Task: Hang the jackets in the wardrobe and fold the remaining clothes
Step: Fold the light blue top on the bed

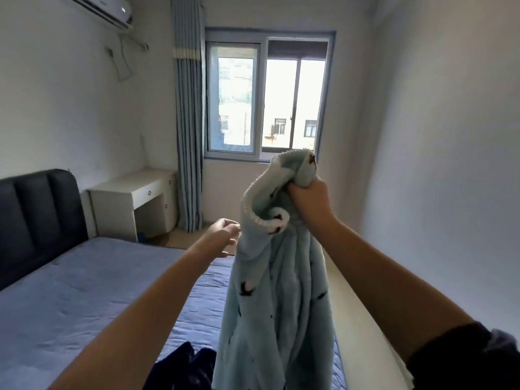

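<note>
**Pale blue fleece held up over the bed**

The person stands at the foot of the bed, both bare forearms stretched forward. The right hand [308, 198] is raised in a fist, its fingers clamped tight on a bunched top part of a pale blue fleece garment with small dark motifs and a white scalloped trim [278, 291]. The garment hangs straight down from that fist in long folds, clear of the mattress at its upper part, with its lower end running out of sight at the bottom edge of the view.

The left hand [223, 236] is lower and just beside the garment's left edge. Its fingers [235, 229] are loosely curled with the tips at the cloth; I cannot tell whether they pinch it or only touch it.

Below lies the bed with a blue-grey sheet [70, 291], and a dark navy garment [183, 367] lies crumpled on its near end. A black padded headboard [36, 220] stands at the left, with a small white desk [126, 190] beside it. Beyond are a striped blue curtain [188, 122] and a bright window [267, 97].
</note>
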